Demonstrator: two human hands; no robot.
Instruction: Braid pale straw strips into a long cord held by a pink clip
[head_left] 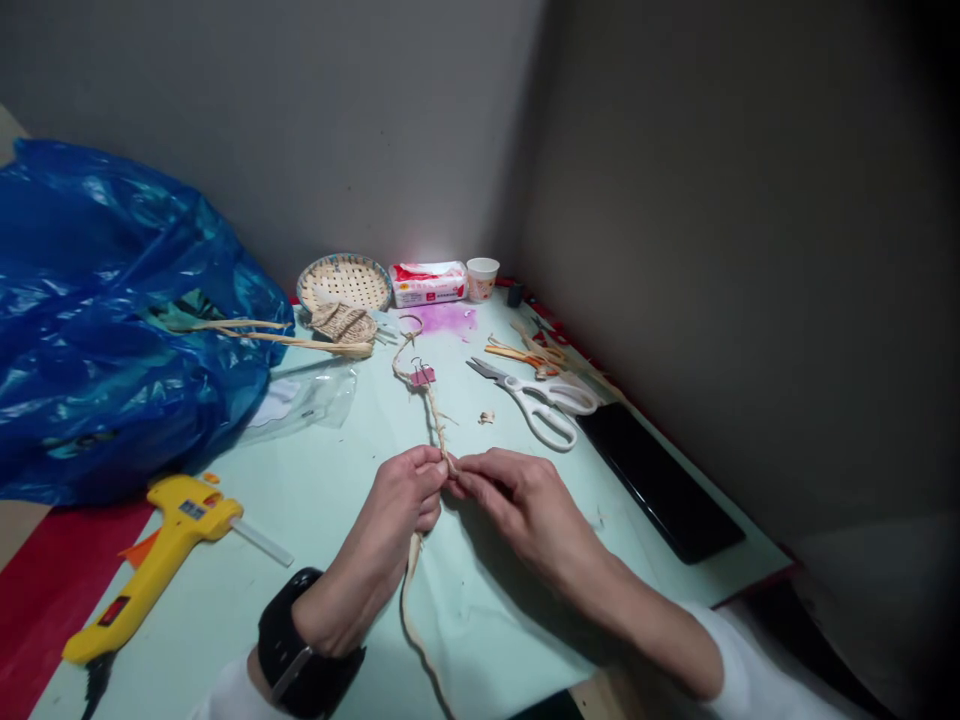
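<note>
1. the pale twisted cord (438, 424) lies on the pale green surface (330, 520), running from a small loop at its far end, past a pink piece (422, 377) with thin dark wires by it, down to the person's hands.
2. as for progress, that whole far stretch looks already twisted, though rough, with short fibre ends poking out along it.
3. nearer the person, a loose strand (417, 640) comes out below the left hand (401, 505) and trails down towards the near edge; it looks flatter and plainer, so i judge this part to be unworked. how much of it is left cannot be told, since it runs out of view.
4. the near end of the twisted part sits right between the two hands, touching both sets of fingers.
5. the left fingers are pressed together, thumb over the cord, with the lower ones curled in; whether the strand passes through that curl is hidden.
6. the right hand (536, 500) comes in from the other side, its thumb and forefinger pinching at the cord just beside the left fingertips; the exact bit gripped is too small to make out.
7. white-handled scissors (536, 395) lie open beyond the right hand, apart from the cord, and a yellow glue gun (150, 585) rests off to the left.
</note>
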